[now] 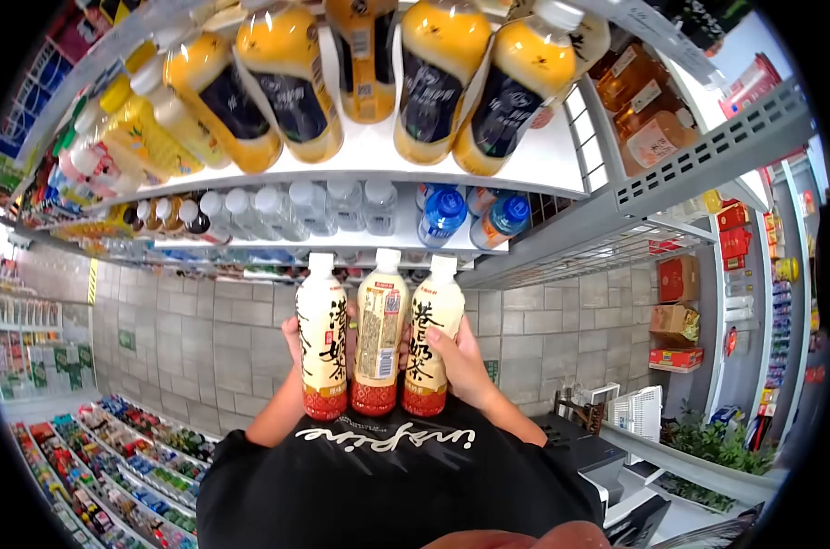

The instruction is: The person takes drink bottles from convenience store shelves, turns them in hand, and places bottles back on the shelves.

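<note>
Three milk tea bottles stand upright side by side in front of my chest, each with a white cap, cream body and red base. My left hand [292, 342] grips the left milk tea bottle [322, 320] from its outer side, mostly hidden behind it. The middle milk tea bottle [378, 339] shows its back label with a barcode, and fingertips peek out beside it; which hand supports it I cannot tell. My right hand [463, 363] is wrapped around the right milk tea bottle [433, 316], thumb across its front.
Ahead is a white shelf [369, 157] with several large orange-yellow drink bottles [442, 78]. Water bottles [307, 206] and blue-capped bottles [445, 215] line the tier below. Grey metal rack posts [717, 146] rise at right. Cardboard boxes [675, 322] sit on the tiled floor [195, 329].
</note>
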`<state>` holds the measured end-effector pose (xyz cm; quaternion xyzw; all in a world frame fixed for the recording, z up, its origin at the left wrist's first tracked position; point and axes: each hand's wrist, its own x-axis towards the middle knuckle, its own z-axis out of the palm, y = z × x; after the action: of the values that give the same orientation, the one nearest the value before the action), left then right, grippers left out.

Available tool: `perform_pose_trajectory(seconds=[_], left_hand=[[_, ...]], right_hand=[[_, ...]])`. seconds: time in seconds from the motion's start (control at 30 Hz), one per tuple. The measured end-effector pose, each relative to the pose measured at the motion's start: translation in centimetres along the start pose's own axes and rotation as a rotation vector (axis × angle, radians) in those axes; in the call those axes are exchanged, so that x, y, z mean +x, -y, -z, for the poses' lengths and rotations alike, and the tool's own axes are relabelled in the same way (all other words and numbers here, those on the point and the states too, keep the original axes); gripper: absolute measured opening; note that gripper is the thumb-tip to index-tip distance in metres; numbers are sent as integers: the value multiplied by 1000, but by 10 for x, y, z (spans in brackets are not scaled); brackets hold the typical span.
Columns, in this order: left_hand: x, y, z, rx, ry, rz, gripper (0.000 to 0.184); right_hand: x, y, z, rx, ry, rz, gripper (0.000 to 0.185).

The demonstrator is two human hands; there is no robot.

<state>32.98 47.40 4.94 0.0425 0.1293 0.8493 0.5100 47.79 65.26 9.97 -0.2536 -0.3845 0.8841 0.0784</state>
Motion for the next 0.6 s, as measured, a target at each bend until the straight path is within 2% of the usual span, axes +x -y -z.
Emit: perform_pose_trajectory(seconds=[0.07, 0.13, 0.17, 0.27, 0.33, 0.37, 0.43, 0.6], left_hand=[[-2, 0, 12, 29, -21, 6, 80], [2, 1, -11, -105, 49, -38, 79], [3, -2, -20, 67, 41, -8, 77], [5, 0, -26, 100, 26, 2, 76], [13, 8, -49, -232, 200, -43, 77], [12, 7, -45, -224, 203, -40, 77], [8, 6, -31, -42, 65, -112, 86], [8, 4, -38, 65, -29, -13, 95]], right_hand=[[3, -5, 4, 2, 5, -4, 50], [3, -3, 5, 23, 26, -30, 50], [3, -5, 5, 27, 20, -21, 50], [7, -8, 8, 25, 18, -14, 51], [5, -2, 5, 35, 25, -18, 51], [4, 1, 3, 40, 31, -32, 52], [5, 2, 2, 55, 44, -28, 51], [7, -7, 12, 38, 32, -11, 52]])
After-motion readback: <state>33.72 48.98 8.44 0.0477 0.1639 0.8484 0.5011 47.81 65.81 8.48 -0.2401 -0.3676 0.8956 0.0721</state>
